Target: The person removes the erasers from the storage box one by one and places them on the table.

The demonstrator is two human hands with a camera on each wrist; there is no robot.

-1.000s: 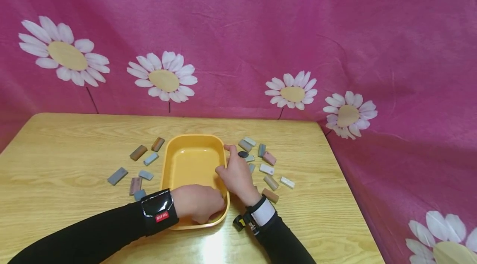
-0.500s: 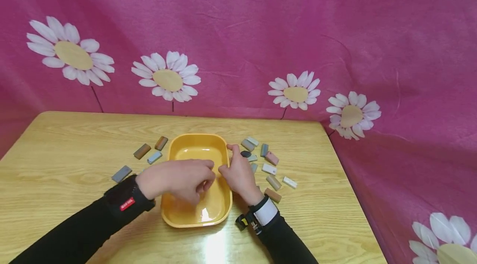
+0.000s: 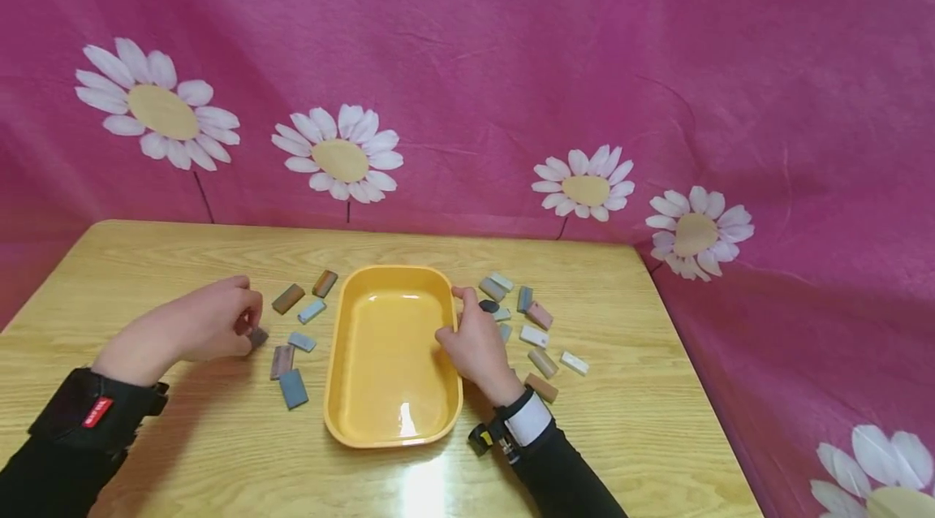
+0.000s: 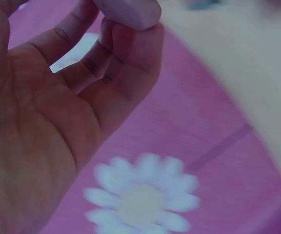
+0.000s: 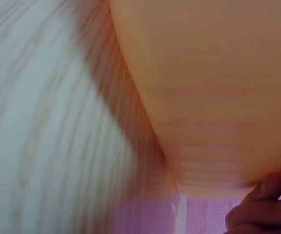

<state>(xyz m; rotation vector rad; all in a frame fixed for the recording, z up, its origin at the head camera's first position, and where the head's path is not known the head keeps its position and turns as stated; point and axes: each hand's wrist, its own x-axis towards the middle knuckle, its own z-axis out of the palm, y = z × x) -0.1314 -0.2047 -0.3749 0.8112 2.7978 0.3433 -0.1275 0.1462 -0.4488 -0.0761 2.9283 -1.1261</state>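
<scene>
At the left of the head view, my left hand (image 3: 197,323) pinches a small grey block (image 3: 257,338) close over the table. The left wrist view shows this block (image 4: 133,10) at the curled fingertips, cut off by the top edge. A yellow rectangular tray (image 3: 458,388) with rounded corners lies in the middle, its inside bare. On its right rim is my right hand (image 3: 478,343), thumb inside and fingers outside, gripping it. The right wrist view has the tray's wall (image 5: 213,97) large, with the fingers (image 5: 262,209) at its lower right.
Several small blocks lie left of the tray, among them a brown block (image 3: 288,299), a pale blue block (image 3: 312,311) and a dark slate block (image 3: 294,389). Right of it lie several more, including a pink block (image 3: 540,315) and a white block (image 3: 575,363), near a black oval piece (image 3: 489,306).
My left hand has come up out of the tray, swung left past the blocks and taken hold of the grey block. The right hand stays on the tray's rim.
</scene>
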